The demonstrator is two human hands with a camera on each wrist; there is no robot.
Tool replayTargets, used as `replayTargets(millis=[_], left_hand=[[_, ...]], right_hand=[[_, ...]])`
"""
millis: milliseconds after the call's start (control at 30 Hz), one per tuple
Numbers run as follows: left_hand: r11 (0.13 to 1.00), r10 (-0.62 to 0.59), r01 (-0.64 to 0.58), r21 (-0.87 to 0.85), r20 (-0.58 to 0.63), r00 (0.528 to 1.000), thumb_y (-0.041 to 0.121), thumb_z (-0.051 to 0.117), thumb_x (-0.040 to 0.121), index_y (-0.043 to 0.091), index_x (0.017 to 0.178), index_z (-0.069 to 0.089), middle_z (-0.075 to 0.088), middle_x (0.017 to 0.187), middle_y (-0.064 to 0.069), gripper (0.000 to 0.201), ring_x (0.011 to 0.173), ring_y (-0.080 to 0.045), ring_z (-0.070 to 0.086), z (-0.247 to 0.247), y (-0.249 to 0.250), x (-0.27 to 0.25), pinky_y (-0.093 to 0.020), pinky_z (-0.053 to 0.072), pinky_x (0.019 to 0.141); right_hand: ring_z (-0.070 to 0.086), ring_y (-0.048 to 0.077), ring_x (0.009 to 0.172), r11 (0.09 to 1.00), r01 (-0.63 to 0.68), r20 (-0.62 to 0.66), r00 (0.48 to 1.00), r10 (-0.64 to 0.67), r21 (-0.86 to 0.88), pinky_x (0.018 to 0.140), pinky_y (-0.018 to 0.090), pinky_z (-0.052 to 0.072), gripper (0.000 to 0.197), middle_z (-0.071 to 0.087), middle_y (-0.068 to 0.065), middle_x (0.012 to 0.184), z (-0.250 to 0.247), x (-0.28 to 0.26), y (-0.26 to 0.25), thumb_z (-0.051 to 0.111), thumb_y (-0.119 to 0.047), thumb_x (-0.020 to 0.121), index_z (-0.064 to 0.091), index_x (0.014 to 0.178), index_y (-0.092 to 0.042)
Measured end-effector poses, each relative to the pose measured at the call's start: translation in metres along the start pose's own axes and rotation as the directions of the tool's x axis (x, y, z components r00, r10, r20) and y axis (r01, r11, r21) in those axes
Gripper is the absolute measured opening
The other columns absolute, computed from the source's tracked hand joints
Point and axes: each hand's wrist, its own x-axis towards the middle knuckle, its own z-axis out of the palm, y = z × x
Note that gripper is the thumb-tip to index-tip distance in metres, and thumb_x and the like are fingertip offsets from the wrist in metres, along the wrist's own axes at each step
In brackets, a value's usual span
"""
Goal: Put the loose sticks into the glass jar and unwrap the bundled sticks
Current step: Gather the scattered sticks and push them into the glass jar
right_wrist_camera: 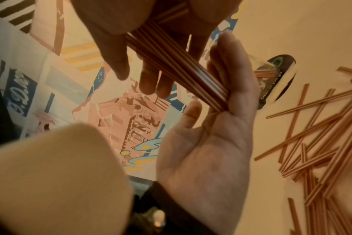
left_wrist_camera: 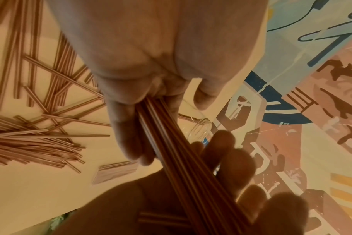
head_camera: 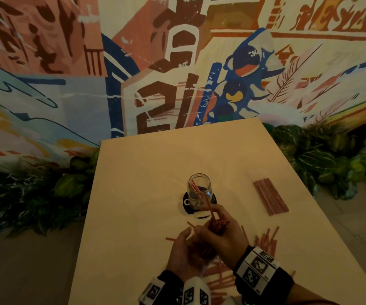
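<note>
from the head: early going, by the look of it. only a few sticks inside the glass jar [head_camera: 199,190], upright on a dark coaster [head_camera: 184,208] mid-table [head_camera: 155,161]. bundled sticks [head_camera: 270,196] flat and well to the right, seemingly not yet unwrapped. many loose sticks [head_camera: 265,241] scattered near the wrists. from the left wrist: right hand [left_wrist_camera: 151,55] curled round a handful of sticks [left_wrist_camera: 181,159]; left hand [left_wrist_camera: 221,198] beneath, fingers spread, merely supporting. from the right wrist: stick ends tucked against the right hand's fingers [right_wrist_camera: 227,71], jar just beyond. nothing blocking the jar mouth, though narrow for a full handful; painted wall and foliage behind.
</note>
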Motion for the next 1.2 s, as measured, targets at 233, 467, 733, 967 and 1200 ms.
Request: replayTargets(millis=[233,467,733,967,1200], left_hand=[[0.999,-0.041,0.041,0.019,-0.03,0.999,0.024,0.047,0.086,0.002,0.089,0.069,0.07,0.084,-0.017,0.031,0.069,-0.03,0.067,-0.003,-0.005,0.006,-0.034,0.056,0.062],[1.0,-0.003,0.003,-0.005,0.031,1.0,0.028,0.056,0.072,0.003,0.1,0.073,0.076,0.093,-0.018,0.042,0.076,-0.03,0.074,0.004,-0.006,-0.001,-0.036,0.058,0.07],[0.999,0.033,-0.031,-0.024,0.118,0.992,0.026,0.052,0.077,0.006,0.082,0.079,0.076,0.093,-0.016,0.034,0.081,-0.029,0.074,0.009,-0.005,-0.003,-0.042,0.05,0.087],[0.989,-0.056,0.043,0.138,0.096,0.994,0.026,0.043,0.09,0.003,0.091,0.077,0.075,0.09,-0.02,0.041,0.079,-0.033,0.072,0.007,-0.005,-0.006,-0.041,0.055,0.073],[0.937,-0.082,0.087,0.338,-0.028,0.996,0.037,0.04,0.095,0.012,0.073,0.076,0.056,0.067,-0.01,0.049,0.056,-0.022,0.047,0.004,-0.007,-0.004,-0.029,0.035,0.056]], right_hand=[[0.054,0.016,0.053,0.995,0.007,-0.076,0.997,-0.014,-0.096,0.059,0.028,0.049,0.017,0.052,0.01,0.061,0.003,0.002,0.003,0.051,-0.01,0.09,0.049,0.075,-0.017],[0.063,0.008,0.055,0.998,0.052,-0.044,0.998,-0.053,-0.031,0.056,0.017,0.051,0.033,0.062,0.0,0.06,0.004,0.001,0.0,0.066,0.003,0.077,0.047,0.089,-0.021],[0.062,0.01,0.068,0.983,0.036,-0.042,0.998,-0.044,-0.181,0.066,0.027,0.051,0.013,0.063,-0.001,0.072,0.005,0.003,0.008,0.058,-0.019,0.087,0.047,0.088,-0.025],[0.054,0.002,0.088,0.908,-0.03,-0.125,0.992,-0.025,-0.417,0.086,0.03,0.041,0.05,0.061,-0.006,0.071,0.005,0.007,0.02,0.038,-0.065,0.076,0.061,0.079,-0.021],[0.062,0.013,0.058,0.98,-0.06,-0.137,0.99,0.034,-0.192,0.063,0.031,0.053,0.018,0.063,-0.002,0.057,0.004,0.005,0.011,0.062,-0.018,0.085,0.061,0.072,-0.007]])
